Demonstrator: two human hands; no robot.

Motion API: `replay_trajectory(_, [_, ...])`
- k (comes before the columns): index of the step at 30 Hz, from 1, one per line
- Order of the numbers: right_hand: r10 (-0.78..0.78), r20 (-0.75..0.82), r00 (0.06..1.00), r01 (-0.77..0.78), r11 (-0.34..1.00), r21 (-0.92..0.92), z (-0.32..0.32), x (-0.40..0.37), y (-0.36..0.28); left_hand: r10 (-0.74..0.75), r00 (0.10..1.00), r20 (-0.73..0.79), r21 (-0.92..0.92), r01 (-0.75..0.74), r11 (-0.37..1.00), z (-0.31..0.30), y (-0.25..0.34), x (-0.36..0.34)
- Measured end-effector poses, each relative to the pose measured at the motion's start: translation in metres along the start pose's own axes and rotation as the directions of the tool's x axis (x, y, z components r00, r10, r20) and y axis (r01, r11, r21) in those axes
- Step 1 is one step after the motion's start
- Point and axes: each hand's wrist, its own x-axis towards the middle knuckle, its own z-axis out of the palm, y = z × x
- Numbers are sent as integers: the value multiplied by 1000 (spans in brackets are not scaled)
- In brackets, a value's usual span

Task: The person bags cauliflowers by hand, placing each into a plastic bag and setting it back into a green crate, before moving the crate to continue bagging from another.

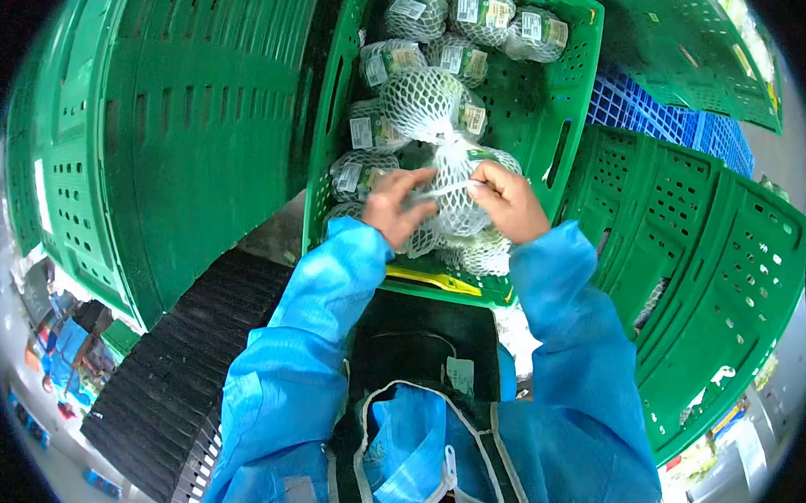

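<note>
Inside the green crate [567,88], a produce item in white foam netting [463,205] lies between my two hands. My right hand [511,202] is closed, thumb against forefinger, pinching a thin white strip [455,188] that runs across the netting. On the other side, my left hand [398,206] is slightly blurred, its thumb and fingers apart around the strip's other end. Touching the front item is another round item in white netting [419,99]. Around them sit several clear-wrapped items with paper labels, such as the wrapped item [483,14] at the back.
Tall green crates [207,108] stand at the left, and more green crates [681,264] at the right. A blue crate [639,104] is behind them. Black slatted material [187,359] lies low left. A person in blue [66,354] is in the left background.
</note>
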Motion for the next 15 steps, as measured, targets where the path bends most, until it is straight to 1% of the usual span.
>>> replay_trajectory(1, [21,32,999,-24,995,93,-8,3,17,148,988,-36,53,-146,988,-5,-12,8])
replay_trajectory(2, [41,69,997,-53,982,184,-15,3,22,291,955,-65,110,-283,953,-11,-17,14])
replay_trajectory(3, [85,120,989,-110,970,218,-23,1,22,407,910,-85,254,-375,891,-13,-18,16])
replay_trajectory(4, [16,97,995,-28,991,127,-23,-2,23,267,949,-169,9,-269,963,-9,-21,16])
replay_trajectory(5, [-57,76,995,54,998,37,-20,-5,24,111,972,-209,-242,-161,957,-4,-22,16])
replay_trajectory(6, [-137,53,989,139,989,-52,-17,-7,24,-43,978,-206,-476,-62,878,-1,-22,19])
replay_trajectory(7, [-108,-16,994,109,992,66,-13,-8,28,-97,983,-156,-640,-25,768,-11,6,19])
replay_trajectory(8, [-111,-43,993,112,993,24,-12,-5,29,-129,991,-32,-747,62,662,-13,37,13])
replay_trajectory(10, [-97,-73,993,93,994,-51,-5,-5,33,-116,976,182,-750,214,625,-7,82,11])
replay_trajectory(11, [-244,-139,960,231,967,-106,-1,-3,29,-255,899,356,-784,436,441,-16,96,18])
replay_trajectory(12, [-284,-166,944,274,958,-83,-4,-1,20,-280,896,345,-825,432,365,-28,94,27])
replay_trajectory(14, [-346,-218,913,348,937,-29,-7,-6,-2,-296,888,351,-807,447,385,-58,92,41])
replay_trajectory(15, [-144,-135,980,153,986,63,-7,-10,-7,-307,928,213,-640,370,674,-61,88,47])
